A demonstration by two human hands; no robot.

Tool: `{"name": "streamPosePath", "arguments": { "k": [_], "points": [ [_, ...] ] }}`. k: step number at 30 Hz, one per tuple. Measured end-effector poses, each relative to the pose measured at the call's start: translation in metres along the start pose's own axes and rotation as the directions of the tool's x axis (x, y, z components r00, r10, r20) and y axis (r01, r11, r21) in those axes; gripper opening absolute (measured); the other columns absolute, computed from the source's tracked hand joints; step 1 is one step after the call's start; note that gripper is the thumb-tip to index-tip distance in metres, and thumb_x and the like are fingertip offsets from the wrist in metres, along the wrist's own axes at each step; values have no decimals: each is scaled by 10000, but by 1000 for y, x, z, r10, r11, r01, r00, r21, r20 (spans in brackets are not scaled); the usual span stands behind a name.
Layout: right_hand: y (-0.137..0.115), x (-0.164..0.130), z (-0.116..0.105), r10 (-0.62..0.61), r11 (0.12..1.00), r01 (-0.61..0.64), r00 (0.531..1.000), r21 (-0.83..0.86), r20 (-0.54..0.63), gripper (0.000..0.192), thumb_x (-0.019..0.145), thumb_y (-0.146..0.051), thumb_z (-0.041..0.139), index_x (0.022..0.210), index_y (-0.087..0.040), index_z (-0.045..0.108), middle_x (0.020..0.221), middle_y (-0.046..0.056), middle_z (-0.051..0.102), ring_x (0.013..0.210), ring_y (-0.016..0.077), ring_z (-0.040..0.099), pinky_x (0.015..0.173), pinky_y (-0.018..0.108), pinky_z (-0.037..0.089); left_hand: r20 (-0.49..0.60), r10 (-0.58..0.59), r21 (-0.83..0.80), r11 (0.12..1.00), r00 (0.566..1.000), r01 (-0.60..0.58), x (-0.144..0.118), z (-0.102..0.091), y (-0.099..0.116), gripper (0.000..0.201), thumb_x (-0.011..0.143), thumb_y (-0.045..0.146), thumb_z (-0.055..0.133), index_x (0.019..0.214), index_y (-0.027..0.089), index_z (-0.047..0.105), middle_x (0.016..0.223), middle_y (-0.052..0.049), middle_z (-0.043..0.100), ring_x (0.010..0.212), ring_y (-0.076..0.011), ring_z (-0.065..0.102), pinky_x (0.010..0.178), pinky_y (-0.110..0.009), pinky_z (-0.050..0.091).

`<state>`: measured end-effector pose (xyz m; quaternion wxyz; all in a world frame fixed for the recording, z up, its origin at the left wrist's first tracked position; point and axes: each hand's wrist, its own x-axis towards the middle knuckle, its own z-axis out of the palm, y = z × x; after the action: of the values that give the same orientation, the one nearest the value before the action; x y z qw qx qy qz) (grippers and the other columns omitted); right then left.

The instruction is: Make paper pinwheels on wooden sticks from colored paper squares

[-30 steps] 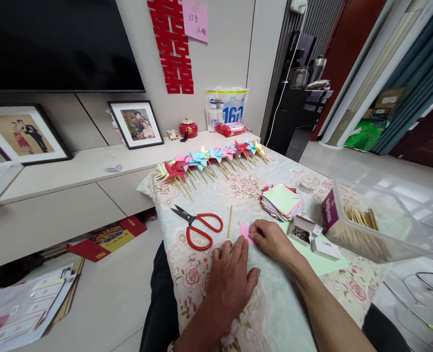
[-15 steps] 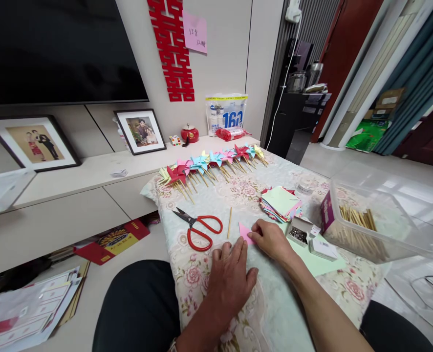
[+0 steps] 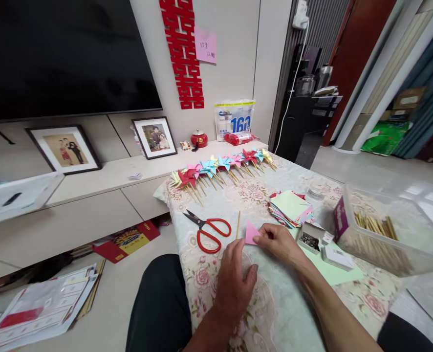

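A small pink paper (image 3: 251, 233), folded to a triangle, is pinched at its right corner by the thumb and fingers of my right hand (image 3: 278, 242). My left hand (image 3: 236, 274) lies palm down on the tablecloth, fingers stretched out, its fingertips beside the paper's left edge. Just beyond those fingertips lies a thin wooden stick (image 3: 238, 224). Red-handled scissors (image 3: 207, 230) rest spread apart to the left. Behind my right hand is a stack of coloured paper squares (image 3: 291, 206). An opened small box of metal pins or tacks (image 3: 309, 239) stands to its right.
A row of paper pinwheels (image 3: 224, 166) on sticks lies along the table's far edge. A clear plastic bin (image 3: 378, 244) of sticks stands at right, near a white small box (image 3: 337, 257) on green paper (image 3: 324, 274). Framed photos (image 3: 155, 138) stand on the cabinet behind.
The view has swung slightly left. My right hand has raised the pink paper a little, and its triangle shows more fully. My left fingers have drawn off the paper's edge.
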<state>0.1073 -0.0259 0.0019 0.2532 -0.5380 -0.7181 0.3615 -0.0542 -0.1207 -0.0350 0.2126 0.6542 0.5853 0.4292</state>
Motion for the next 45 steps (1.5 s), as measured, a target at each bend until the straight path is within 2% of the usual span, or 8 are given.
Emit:
{"name": "streamPosePath", "arguments": {
  "k": [5,10,16,21,26,33,41,45],
  "points": [
    [-16,-11,16,-101,900,17,980,435,171,339,719,-465,774,679,-173,607,541,-77,411,513,90,304,495,234,212,75,-353,-717,631,933,297,4,-8,3,391,771,362,748,1091,150,672,1037,-124,736,871,-229,673,806,-350,519],
    [-20,-20,24,-184,865,-29,910,501,371,327,751,-458,778,804,-152,676,566,-70,457,530,87,323,508,231,222,32,-500,-866,418,866,274,-6,-20,10,251,733,378,807,781,160,692,737,-14,688,704,-153,588,702,-263,468],
    [-32,-3,39,-232,928,193,968,318,90,131,845,-293,645,903,-178,670,791,13,618,670,142,534,624,261,403,187,-495,-898,266,849,352,-31,-31,6,344,672,403,863,701,167,613,609,30,594,567,-98,484,576,-219,414],
    [-75,20,75,-344,891,373,926,-257,153,182,832,-136,640,1009,-177,652,1091,92,654,1047,221,585,931,321,442,292,-478,-863,241,828,443,-42,-42,15,425,609,472,885,711,160,615,538,44,540,473,-66,389,473,-196,313],
    [-95,29,93,-217,869,282,956,-407,198,391,812,-147,636,1199,-95,610,1196,197,608,1108,309,546,948,399,408,315,-423,-839,294,850,457,-46,-63,24,341,716,419,824,836,160,637,578,24,592,484,-88,463,487,-213,370],
    [-83,-23,63,-123,829,270,942,-490,311,388,779,-179,630,1162,-116,631,1085,159,632,949,275,604,778,329,432,360,-461,-813,271,811,515,-49,-77,24,360,690,381,850,872,165,627,670,14,634,559,-119,570,538,-235,448],
    [-40,-103,-3,109,993,-97,969,-64,223,377,762,-259,631,1131,-203,677,858,31,686,728,203,601,643,308,432,322,-426,-819,324,846,474,-49,-75,20,295,759,412,802,840,155,681,716,8,637,667,-104,567,658,-219,455],
    [-18,-138,-18,236,852,-307,948,423,213,526,675,-277,720,1193,-201,674,995,73,714,903,250,657,739,322,498,382,-343,-797,348,858,494,-48,-77,24,303,832,450,725,891,165,640,704,-31,693,637,-144,618,653,-275,490]
  ]
}}
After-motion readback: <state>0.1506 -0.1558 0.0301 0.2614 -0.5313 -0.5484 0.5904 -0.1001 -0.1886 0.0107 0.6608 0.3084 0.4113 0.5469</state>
